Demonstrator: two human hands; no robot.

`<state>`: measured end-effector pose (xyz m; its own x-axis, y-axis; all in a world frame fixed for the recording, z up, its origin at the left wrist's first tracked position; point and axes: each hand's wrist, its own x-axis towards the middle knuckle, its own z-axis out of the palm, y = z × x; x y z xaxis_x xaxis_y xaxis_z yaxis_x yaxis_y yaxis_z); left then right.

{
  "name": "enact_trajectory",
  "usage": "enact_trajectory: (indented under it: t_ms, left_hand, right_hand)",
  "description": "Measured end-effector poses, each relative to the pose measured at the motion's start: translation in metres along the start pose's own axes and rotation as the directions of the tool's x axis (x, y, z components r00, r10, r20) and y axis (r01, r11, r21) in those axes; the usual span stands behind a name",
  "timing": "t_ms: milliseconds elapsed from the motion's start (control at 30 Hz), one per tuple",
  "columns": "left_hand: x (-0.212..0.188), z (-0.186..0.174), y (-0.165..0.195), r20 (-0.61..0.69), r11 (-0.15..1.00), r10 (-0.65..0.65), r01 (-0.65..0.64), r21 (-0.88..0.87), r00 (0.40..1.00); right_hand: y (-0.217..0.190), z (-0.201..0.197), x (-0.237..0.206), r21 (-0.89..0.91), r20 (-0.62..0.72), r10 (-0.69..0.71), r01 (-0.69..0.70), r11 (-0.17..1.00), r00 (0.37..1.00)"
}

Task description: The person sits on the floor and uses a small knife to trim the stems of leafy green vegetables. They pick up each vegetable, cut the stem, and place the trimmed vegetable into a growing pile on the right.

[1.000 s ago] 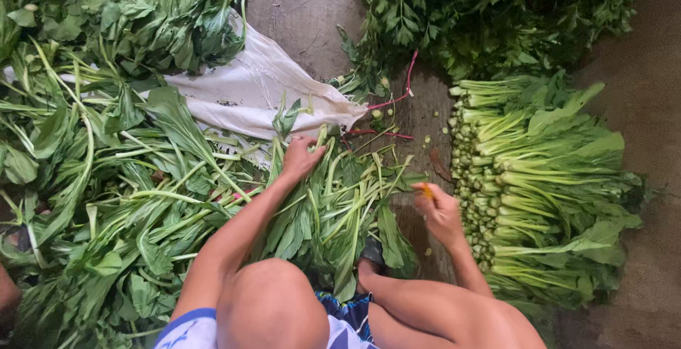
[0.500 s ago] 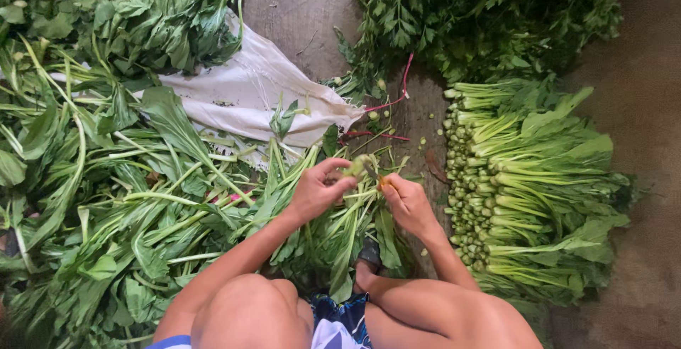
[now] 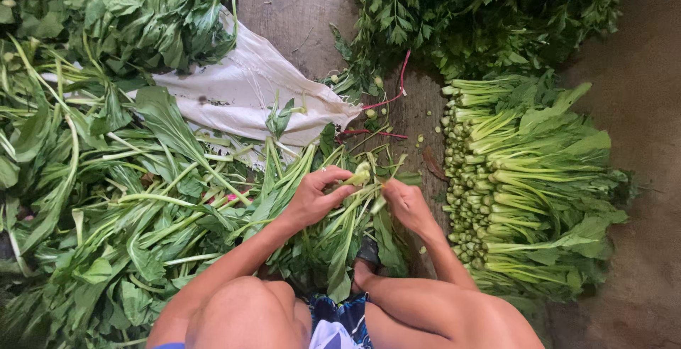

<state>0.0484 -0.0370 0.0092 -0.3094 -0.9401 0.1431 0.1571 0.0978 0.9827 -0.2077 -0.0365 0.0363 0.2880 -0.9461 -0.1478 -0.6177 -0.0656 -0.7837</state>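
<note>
My left hand [image 3: 317,196] grips the pale stem ends of a bunch of leafy green stalks [image 3: 340,239] that hangs down toward my knees. My right hand [image 3: 407,206] holds the same bunch from the right side, fingers closed on the stems near the cut ends. The two hands sit close together over the ground in front of me. Leaves of the bunch hide part of my foot below.
A neat stack of trimmed green bundles [image 3: 528,186] lies at the right. Loose leafy greens [image 3: 106,200] cover the left. A white sack [image 3: 241,93] lies behind them. A dark leafy herb pile [image 3: 482,15] sits at the top, with red string [image 3: 401,86] and cut stem bits on the concrete floor [image 3: 645,108].
My left hand has come back from the loose greens with stalks, and my right hand has moved left; both have closed together on one bunch of stems.
</note>
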Motion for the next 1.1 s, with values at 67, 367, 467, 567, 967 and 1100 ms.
enact_trajectory:
  t_ms: [67, 367, 467, 567, 967, 1100]
  left_hand:
    - [0.000, 0.000, 0.001, -0.038, 0.990, -0.101, 0.104, 0.092, 0.994]
    - [0.000, 0.012, -0.001, -0.062, 0.990, -0.087, 0.093, 0.101, 0.994]
    - [0.000, 0.011, -0.003, -0.065, 0.992, -0.107, 0.111, 0.063, 0.992]
    - [-0.001, 0.010, -0.007, -0.058, 0.991, -0.122, 0.125, 0.049, 0.991]
    - [-0.003, 0.016, -0.018, -0.055, 0.959, -0.281, 0.278, -0.049, 0.958]
    - [-0.006, 0.024, -0.027, 0.080, 0.974, -0.165, 0.175, -0.143, 0.983]
  right_hand:
    - [0.003, 0.003, -0.002, 0.183, 0.003, 0.051, -0.051, 0.982, 0.999]
    - [-0.012, 0.002, -0.007, 0.329, 0.024, -0.055, 0.044, 0.943, 0.998]
    - [-0.021, 0.001, -0.005, 0.094, -0.008, -0.141, 0.141, 0.986, 0.990]
    - [-0.020, 0.004, -0.005, 0.058, -0.030, -0.182, 0.183, 0.981, 0.983]
    - [0.025, 0.022, -0.011, 0.562, -0.006, -0.021, 0.021, 0.827, 1.000]
    - [0.024, 0.028, -0.005, 0.620, 0.036, 0.081, -0.086, 0.780, 0.996]
